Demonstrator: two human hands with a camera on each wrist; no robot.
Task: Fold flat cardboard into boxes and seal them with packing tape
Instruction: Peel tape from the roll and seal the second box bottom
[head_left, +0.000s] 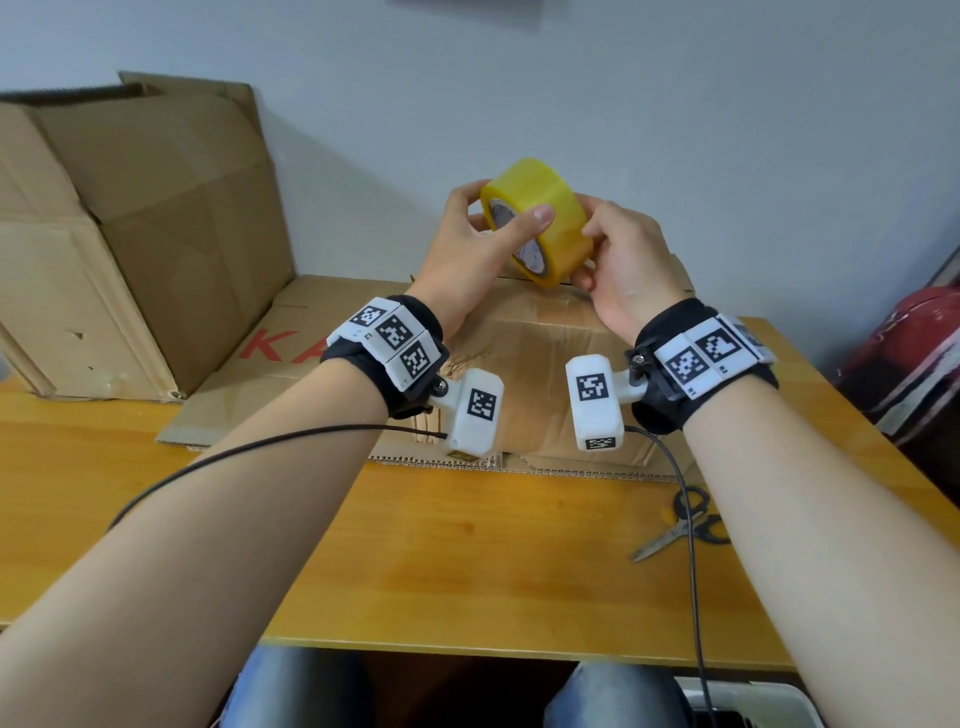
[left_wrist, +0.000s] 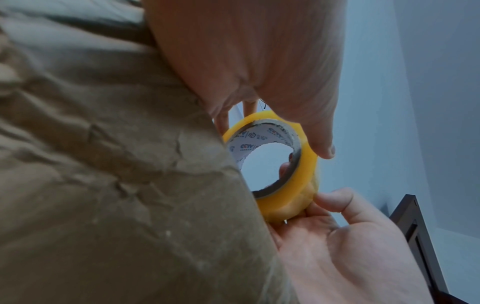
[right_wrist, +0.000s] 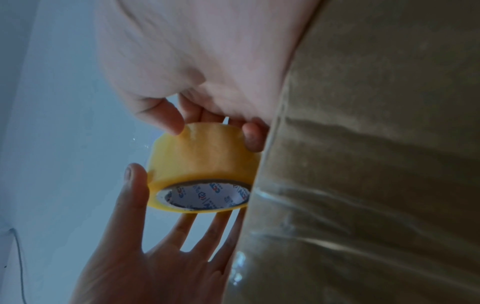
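Observation:
A yellow packing tape roll (head_left: 545, 208) is held up in the air over a closed cardboard box (head_left: 540, 358) on the wooden table. My left hand (head_left: 493, 234) grips it with the thumb across its open face and the fingers behind. My right hand (head_left: 597, 254) pinches its outer band from the right. In the left wrist view, the tape roll (left_wrist: 309, 170) shows its printed core, with the box (left_wrist: 116, 164) to the left. In the right wrist view, the tape roll (right_wrist: 202, 158) sits between my right thumb above and my left fingers (right_wrist: 192, 230) below. The box (right_wrist: 376, 164) has glossy, wrinkled tape on it.
A large open cardboard carton (head_left: 130, 234) stands at the back left, against the wall. Flat cardboard with red letters (head_left: 291, 338) lies under the box. Scissors (head_left: 680, 530) lie on the table (head_left: 467, 561) at the right, near a black cable. A red object (head_left: 914, 343) sits beyond the right edge.

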